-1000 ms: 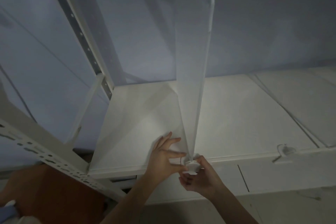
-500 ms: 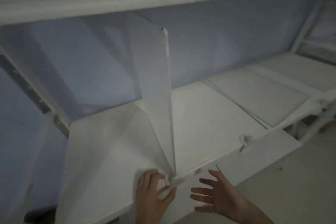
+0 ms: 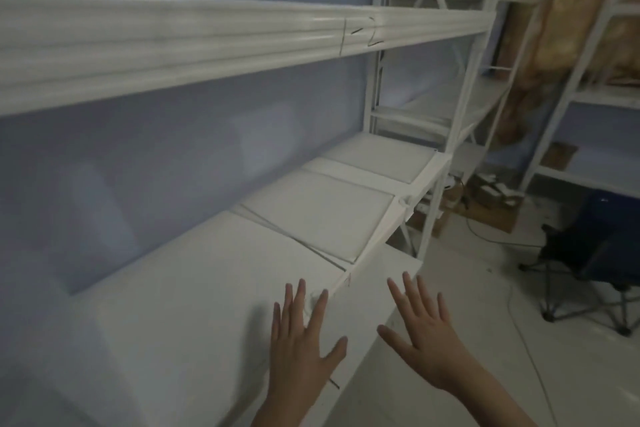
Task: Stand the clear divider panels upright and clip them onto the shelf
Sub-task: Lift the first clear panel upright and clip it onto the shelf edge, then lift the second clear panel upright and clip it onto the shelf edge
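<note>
My left hand (image 3: 300,347) hovers with its fingers spread over the front edge of the white shelf (image 3: 194,288) and holds nothing. Just past that edge my right hand (image 3: 426,333) is also spread and empty. A clear divider panel (image 3: 318,215) lies flat on the shelf further right, and another flat panel (image 3: 377,154) lies beyond it. A small white clip (image 3: 403,201) sits on the front rail beside the nearer flat panel. A pale blob shows between my left fingers; I cannot tell what it is.
The shelf above (image 3: 207,35) runs across the top, marked with handwritten figures. A white upright post (image 3: 460,114) ends the bay at the right. On the floor to the right are a dark folding chair (image 3: 595,253), cables and boxes.
Both hands have let go of the upright panel's base clip and spread open. The view has swung right, so the standing panel is out of sight.
</note>
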Demonstrator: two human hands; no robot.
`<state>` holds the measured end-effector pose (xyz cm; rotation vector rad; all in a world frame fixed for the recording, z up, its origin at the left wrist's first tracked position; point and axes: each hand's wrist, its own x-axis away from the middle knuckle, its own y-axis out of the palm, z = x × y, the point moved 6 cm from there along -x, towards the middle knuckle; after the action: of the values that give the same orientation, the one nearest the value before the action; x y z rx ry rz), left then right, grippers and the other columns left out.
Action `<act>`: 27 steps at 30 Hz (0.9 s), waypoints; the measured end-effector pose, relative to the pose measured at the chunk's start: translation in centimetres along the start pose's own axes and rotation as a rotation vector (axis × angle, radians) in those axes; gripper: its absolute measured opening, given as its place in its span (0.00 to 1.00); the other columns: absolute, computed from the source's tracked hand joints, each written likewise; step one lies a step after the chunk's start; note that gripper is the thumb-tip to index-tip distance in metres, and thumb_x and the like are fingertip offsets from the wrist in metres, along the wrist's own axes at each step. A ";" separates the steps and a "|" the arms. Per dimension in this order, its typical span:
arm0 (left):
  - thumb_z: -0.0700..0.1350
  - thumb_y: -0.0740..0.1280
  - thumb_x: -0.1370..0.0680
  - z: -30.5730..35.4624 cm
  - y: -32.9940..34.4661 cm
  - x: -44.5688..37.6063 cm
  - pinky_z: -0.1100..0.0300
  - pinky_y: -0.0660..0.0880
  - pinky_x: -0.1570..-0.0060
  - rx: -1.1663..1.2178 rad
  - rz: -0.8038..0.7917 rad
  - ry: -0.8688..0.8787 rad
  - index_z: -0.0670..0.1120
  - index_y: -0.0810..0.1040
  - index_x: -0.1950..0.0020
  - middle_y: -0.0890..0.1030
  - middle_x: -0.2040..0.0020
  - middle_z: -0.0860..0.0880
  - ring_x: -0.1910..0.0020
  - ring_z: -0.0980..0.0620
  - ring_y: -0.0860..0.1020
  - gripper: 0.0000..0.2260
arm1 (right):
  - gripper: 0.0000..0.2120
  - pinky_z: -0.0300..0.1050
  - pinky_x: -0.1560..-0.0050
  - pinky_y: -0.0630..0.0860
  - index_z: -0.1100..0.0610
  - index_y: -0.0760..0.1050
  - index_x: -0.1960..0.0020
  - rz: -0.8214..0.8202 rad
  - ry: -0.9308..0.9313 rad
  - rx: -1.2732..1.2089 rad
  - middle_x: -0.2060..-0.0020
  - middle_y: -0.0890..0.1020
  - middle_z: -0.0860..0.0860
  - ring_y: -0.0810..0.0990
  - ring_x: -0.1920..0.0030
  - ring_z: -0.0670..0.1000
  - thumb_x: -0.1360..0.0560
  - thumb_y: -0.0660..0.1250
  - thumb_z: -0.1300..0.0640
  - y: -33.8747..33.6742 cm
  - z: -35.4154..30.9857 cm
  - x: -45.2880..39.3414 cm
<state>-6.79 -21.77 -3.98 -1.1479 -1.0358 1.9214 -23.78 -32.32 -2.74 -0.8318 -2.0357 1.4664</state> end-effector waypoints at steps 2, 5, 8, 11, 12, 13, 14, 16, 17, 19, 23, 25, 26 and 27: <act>0.66 0.56 0.30 0.4 0.8 -2.9 0.48 0.50 0.28 -0.015 -0.005 0.016 0.54 0.62 0.28 0.61 0.25 0.43 0.26 0.45 0.50 0.33 | 0.44 0.57 0.27 0.30 0.43 0.24 0.30 0.025 -0.012 0.059 0.29 0.26 0.48 0.24 0.28 0.54 0.41 0.24 0.23 -1.1 1.4 -2.2; 0.68 0.52 0.32 -0.1 2.0 -7.3 0.43 0.51 0.28 -0.038 -0.055 -0.039 0.53 0.61 0.27 0.56 0.23 0.42 0.24 0.43 0.49 0.36 | 0.46 0.57 0.28 0.30 0.47 0.24 0.30 0.064 -0.035 0.097 0.28 0.28 0.50 0.26 0.28 0.55 0.41 0.23 0.23 -2.5 3.5 -5.6; 0.71 0.45 0.35 -0.6 3.3 -9.9 0.44 0.44 0.27 -0.016 -0.146 -0.104 0.54 0.53 0.25 0.47 0.22 0.43 0.24 0.42 0.43 0.41 | 0.48 0.57 0.28 0.31 0.49 0.24 0.31 0.058 -0.064 0.134 0.29 0.29 0.51 0.26 0.28 0.55 0.44 0.20 0.23 -3.6 4.7 -8.4; 0.72 0.41 0.39 -1.2 4.4 -12.0 0.44 0.43 0.26 -0.031 -0.199 -0.193 0.55 0.50 0.25 0.43 0.22 0.43 0.24 0.42 0.41 0.45 | 0.53 0.59 0.26 0.34 0.51 0.27 0.29 0.044 -0.087 0.126 0.28 0.31 0.51 0.26 0.29 0.54 0.46 0.19 0.23 -4.1 5.7 -11.5; 0.73 0.41 0.40 -1.4 4.8 -12.6 0.44 0.43 0.26 -0.038 -0.229 -0.220 0.55 0.49 0.24 0.42 0.22 0.43 0.24 0.42 0.41 0.45 | 0.54 0.59 0.26 0.34 0.51 0.29 0.27 0.035 -0.102 0.131 0.26 0.33 0.52 0.27 0.29 0.54 0.45 0.20 0.23 -4.1 5.9 -12.6; 0.73 0.41 0.40 -1.6 5.1 -13.0 0.44 0.43 0.26 -0.048 -0.256 -0.246 0.55 0.48 0.24 0.42 0.22 0.43 0.24 0.42 0.41 0.46 | 0.54 0.58 0.27 0.33 0.51 0.31 0.25 0.025 -0.115 0.132 0.24 0.35 0.52 0.27 0.29 0.54 0.45 0.20 0.23 -4.0 6.0 -13.5; 0.74 0.43 0.38 -1.9 5.5 -13.5 0.45 0.43 0.26 -0.055 -0.273 -0.269 0.55 0.47 0.24 0.41 0.22 0.43 0.24 0.43 0.40 0.45 | 0.55 0.58 0.28 0.31 0.50 0.32 0.24 0.015 -0.129 0.126 0.23 0.36 0.53 0.28 0.29 0.54 0.45 0.20 0.23 -3.8 6.1 -14.6; 0.71 0.53 0.30 -2.3 6.2 -14.5 0.46 0.42 0.26 -0.062 -0.297 -0.302 0.55 0.47 0.24 0.41 0.23 0.43 0.24 0.43 0.40 0.39 | 0.57 0.58 0.28 0.31 0.50 0.33 0.24 -0.015 -0.152 0.118 0.24 0.36 0.53 0.27 0.29 0.54 0.46 0.19 0.22 -3.3 6.0 -16.5; 0.69 0.56 0.28 -2.5 6.5 -15.1 0.46 0.42 0.26 -0.068 -0.306 -0.311 0.54 0.47 0.24 0.41 0.23 0.43 0.24 0.43 0.40 0.38 | 0.58 0.59 0.27 0.32 0.50 0.33 0.24 -0.036 -0.160 0.122 0.24 0.35 0.52 0.27 0.30 0.53 0.48 0.18 0.22 -3.1 5.9 -17.5; 0.71 0.53 0.31 -3.1 7.2 -16.3 0.47 0.43 0.26 -0.066 -0.310 -0.340 0.54 0.47 0.24 0.41 0.23 0.42 0.24 0.43 0.40 0.40 | 0.59 0.61 0.27 0.34 0.50 0.32 0.24 -0.073 -0.179 0.131 0.25 0.33 0.52 0.26 0.30 0.53 0.49 0.17 0.23 -2.6 5.8 -19.4; 0.67 0.57 0.27 -5.3 8.5 -19.1 0.46 0.43 0.26 -0.036 -0.310 -0.414 0.51 0.48 0.24 0.41 0.23 0.41 0.24 0.42 0.40 0.38 | 0.61 0.61 0.27 0.34 0.50 0.33 0.24 -0.130 -0.200 0.109 0.23 0.35 0.53 0.27 0.28 0.54 0.51 0.17 0.22 -2.1 5.9 -23.4; 0.66 0.58 0.26 -6.6 8.9 -20.7 0.46 0.44 0.26 -0.015 -0.299 -0.461 0.51 0.48 0.24 0.41 0.23 0.42 0.24 0.42 0.40 0.37 | 0.63 0.61 0.27 0.34 0.50 0.34 0.23 -0.152 -0.202 0.098 0.23 0.36 0.54 0.30 0.25 0.55 0.53 0.17 0.22 -2.0 6.1 -25.6; 0.67 0.57 0.27 -7.2 9.0 -21.3 0.45 0.44 0.26 -0.009 -0.295 -0.484 0.51 0.48 0.24 0.41 0.23 0.42 0.24 0.42 0.40 0.38 | 0.63 0.61 0.27 0.34 0.50 0.34 0.23 -0.162 -0.207 0.099 0.23 0.36 0.54 0.31 0.24 0.56 0.53 0.17 0.22 -1.9 6.2 -26.7; 0.71 0.55 0.30 -7.8 9.1 -22.0 0.45 0.45 0.26 0.001 -0.284 -0.508 0.51 0.48 0.24 0.41 0.23 0.42 0.24 0.42 0.40 0.41 | 0.64 0.61 0.27 0.34 0.50 0.34 0.23 -0.179 -0.214 0.103 0.23 0.36 0.54 0.32 0.24 0.57 0.54 0.18 0.22 -1.9 6.3 -27.8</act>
<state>7.74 -42.10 -5.80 -0.4750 -1.3755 2.0173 -9.28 -56.85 -3.96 -0.4550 -2.1039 1.5994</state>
